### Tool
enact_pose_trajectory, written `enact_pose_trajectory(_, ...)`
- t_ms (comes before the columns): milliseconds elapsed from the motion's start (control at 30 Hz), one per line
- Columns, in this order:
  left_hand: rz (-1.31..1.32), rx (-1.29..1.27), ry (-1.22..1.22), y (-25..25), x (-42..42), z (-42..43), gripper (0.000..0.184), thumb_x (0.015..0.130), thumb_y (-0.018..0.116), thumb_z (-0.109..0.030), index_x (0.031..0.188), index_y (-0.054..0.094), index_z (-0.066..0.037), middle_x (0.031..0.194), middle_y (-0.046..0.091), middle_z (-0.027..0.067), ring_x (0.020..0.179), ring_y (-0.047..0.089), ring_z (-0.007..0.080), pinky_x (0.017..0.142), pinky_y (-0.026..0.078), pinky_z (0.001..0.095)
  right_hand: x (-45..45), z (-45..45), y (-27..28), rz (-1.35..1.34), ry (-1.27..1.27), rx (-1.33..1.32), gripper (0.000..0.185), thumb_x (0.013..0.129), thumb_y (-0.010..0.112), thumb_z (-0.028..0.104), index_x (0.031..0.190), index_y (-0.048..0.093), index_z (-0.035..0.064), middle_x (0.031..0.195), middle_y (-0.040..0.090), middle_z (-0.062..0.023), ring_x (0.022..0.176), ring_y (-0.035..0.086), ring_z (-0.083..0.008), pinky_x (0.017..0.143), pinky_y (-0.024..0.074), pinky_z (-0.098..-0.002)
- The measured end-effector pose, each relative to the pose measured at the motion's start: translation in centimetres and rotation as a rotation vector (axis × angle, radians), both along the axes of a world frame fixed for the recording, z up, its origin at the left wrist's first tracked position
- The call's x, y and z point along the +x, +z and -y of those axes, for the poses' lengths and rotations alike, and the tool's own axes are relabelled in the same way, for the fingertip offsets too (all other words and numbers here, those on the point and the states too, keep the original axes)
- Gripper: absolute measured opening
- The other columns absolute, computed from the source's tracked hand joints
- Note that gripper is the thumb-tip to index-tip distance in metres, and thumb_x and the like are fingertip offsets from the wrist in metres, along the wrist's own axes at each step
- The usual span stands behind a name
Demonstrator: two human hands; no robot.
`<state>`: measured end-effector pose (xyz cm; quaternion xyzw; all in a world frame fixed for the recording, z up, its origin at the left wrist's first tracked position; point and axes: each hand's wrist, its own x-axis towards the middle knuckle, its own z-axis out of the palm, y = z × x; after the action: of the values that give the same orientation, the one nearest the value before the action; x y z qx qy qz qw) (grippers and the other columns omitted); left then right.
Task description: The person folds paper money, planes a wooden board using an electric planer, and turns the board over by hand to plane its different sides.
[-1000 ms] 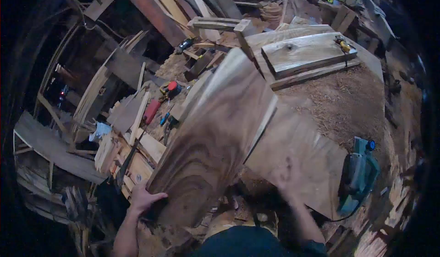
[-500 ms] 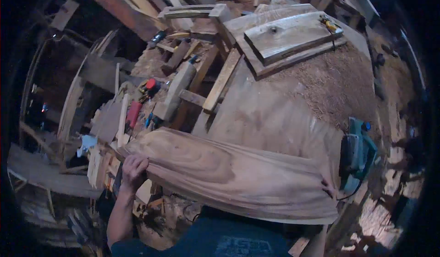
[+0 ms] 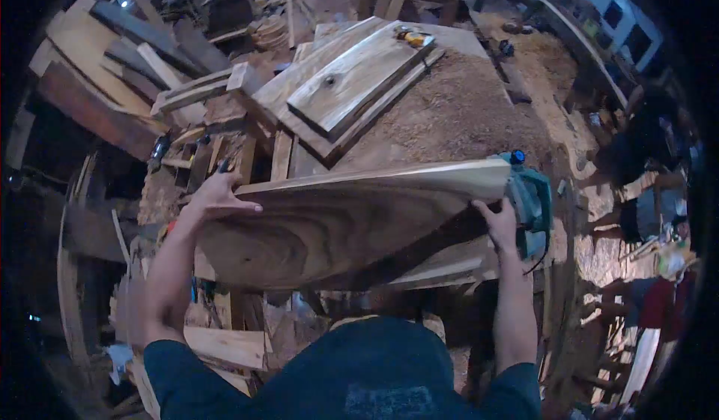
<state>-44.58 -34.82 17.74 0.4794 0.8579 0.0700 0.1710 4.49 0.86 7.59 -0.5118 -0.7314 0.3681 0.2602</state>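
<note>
A wide wooden board [image 3: 322, 233] with dark curved grain is tilted across the front of the workbench. My left hand [image 3: 221, 199] grips its upper left edge, the thumb lying over the face. At the board's right end, my right hand [image 3: 498, 221] holds on with the thumb raised toward the top edge. A green power tool [image 3: 533, 203] stands just behind and right of that hand. The board hides part of the bench top.
Beyond the board, a thick plank [image 3: 352, 79] lies on other boards with a yellow tool [image 3: 410, 38] on it. Wood shavings [image 3: 457, 105] cover the bench behind. Stacked planks [image 3: 105, 90] lean at the upper left; a cut board [image 3: 225, 345] lies below.
The board has turned from lying near my body to a tilted position with its long edge up. Both hands now show at its ends, and the view has swung right.
</note>
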Motion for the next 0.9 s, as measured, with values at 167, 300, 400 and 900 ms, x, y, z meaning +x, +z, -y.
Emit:
enact_pose_trajectory(167,0.077,-0.025,0.002,-4.5,-2.7,-0.9,0.069,0.060,0.080,-0.066,0.078,0.067,0.000,0.069,0.064,0.0151,0.066,0.063,0.0278,0.061,0.047,0.0414,-4.5,-0.4,1.5,0.240,-0.032,-0.017,0.065,0.075,0.078,0.050,0.116,0.065,0.0010,0.111,0.070,-0.0173,0.106,0.066,-0.0281,0.093,0.0492,-0.0373)
enact_pose_trajectory(300,-0.018,-0.020,0.029,-6.3,-1.8,-2.0,0.071,0.064,0.077,-0.067,0.084,0.071,0.001,0.075,0.068,0.0191,0.074,0.067,0.0315,0.067,0.051,0.0421,-5.4,-1.6,-2.2,0.314,-0.018,0.019,0.071,0.073,0.077,0.055,0.119,0.065,0.0022,0.111,0.070,-0.0179,0.106,0.066,-0.0295,0.094,0.0494,-0.0370)
enact_pose_trajectory(400,0.001,-0.070,0.001,-11.7,-2.2,-2.2,0.069,0.070,0.075,-0.063,0.093,0.071,0.002,0.088,0.069,0.0219,0.087,0.068,0.0356,0.078,0.053,0.0434,-3.8,-1.1,-5.6,0.455,0.020,0.012,0.070,0.074,0.076,0.053,0.118,0.064,-0.0004,0.114,0.068,-0.0199,0.107,0.065,-0.0321,0.090,0.0500,-0.0379)
enact_pose_trajectory(900,-0.181,0.173,0.511,-20.2,14.9,-10.8,0.066,0.091,0.052,-0.054,0.144,0.046,-0.015,0.155,0.032,0.0169,0.148,0.014,0.0386,0.116,0.004,0.0616,11.5,-12.4,-1.7,0.319,-0.077,0.524,0.056,0.083,0.074,0.021,0.130,0.052,-0.0024,0.119,0.062,-0.0177,0.108,0.060,-0.0320,0.095,0.0461,-0.0376)
